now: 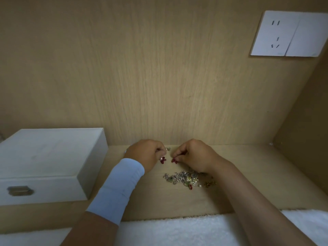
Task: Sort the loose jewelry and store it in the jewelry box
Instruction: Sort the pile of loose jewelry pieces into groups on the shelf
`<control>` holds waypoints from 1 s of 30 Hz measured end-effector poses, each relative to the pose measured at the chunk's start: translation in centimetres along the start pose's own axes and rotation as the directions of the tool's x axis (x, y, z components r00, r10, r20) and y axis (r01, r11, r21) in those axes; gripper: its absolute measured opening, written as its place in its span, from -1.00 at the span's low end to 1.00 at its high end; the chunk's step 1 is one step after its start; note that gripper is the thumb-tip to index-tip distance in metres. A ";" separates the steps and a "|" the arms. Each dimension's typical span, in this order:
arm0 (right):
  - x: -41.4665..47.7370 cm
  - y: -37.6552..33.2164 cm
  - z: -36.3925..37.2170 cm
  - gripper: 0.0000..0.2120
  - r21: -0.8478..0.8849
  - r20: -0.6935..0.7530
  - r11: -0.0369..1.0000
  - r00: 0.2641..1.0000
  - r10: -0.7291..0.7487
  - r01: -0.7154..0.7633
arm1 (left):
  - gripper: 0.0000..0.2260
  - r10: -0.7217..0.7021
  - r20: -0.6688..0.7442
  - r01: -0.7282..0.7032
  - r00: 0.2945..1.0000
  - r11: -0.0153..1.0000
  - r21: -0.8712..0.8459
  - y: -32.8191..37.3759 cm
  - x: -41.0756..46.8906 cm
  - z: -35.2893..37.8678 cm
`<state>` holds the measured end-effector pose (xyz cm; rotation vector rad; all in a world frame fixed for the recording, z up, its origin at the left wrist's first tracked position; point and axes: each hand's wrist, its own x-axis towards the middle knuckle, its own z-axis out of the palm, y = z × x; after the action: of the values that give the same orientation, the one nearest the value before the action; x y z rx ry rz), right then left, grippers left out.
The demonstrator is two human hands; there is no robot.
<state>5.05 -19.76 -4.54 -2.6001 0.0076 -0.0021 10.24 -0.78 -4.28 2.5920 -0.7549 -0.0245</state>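
Because the wooden jewelry box (44,157) sits shut at your left, well apart from the jewelry, you risk fumbling its lid with full fingers. Your left hand (147,153) pinches a red flower piece (163,160) and your right hand (193,155) pinches a second red flower piece (174,160). Either could slip into the loose jewelry pile (186,178) just beside your right wrist. Count: one box, two hands, one pile, two red flowers.

The light is soft and rather dim. A weak shadow lies on the counter (248,166) under the right hand (193,155). The jewelry pile (184,178) and the red piece (163,159) in the left hand (145,153) are blurred. The socket (289,33) leans near the edge from lens distortion.
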 end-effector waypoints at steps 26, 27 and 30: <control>-2.3 0.8 -4.8 -0.86 -0.011 0.259 0.999 0.965 0.048 -0.047 | -0.91 0.225 0.011 -0.221 0.974 0.965 -0.139 3.3 -0.3 1.6; -2.3 0.9 -4.9 -0.86 -0.001 0.255 0.999 0.966 0.047 -0.049 | -0.91 0.226 0.009 -0.222 0.974 0.963 -0.153 3.4 -0.3 1.6; -2.4 0.5 -4.6 -0.88 -0.018 0.281 0.998 0.957 0.065 -0.063 | -0.92 0.227 0.004 -0.224 0.974 0.962 -0.155 3.5 -0.3 1.7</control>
<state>2.64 -22.53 -0.80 -2.5840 -0.0112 0.3925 7.91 -3.98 -4.41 2.3505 -1.0112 -0.0401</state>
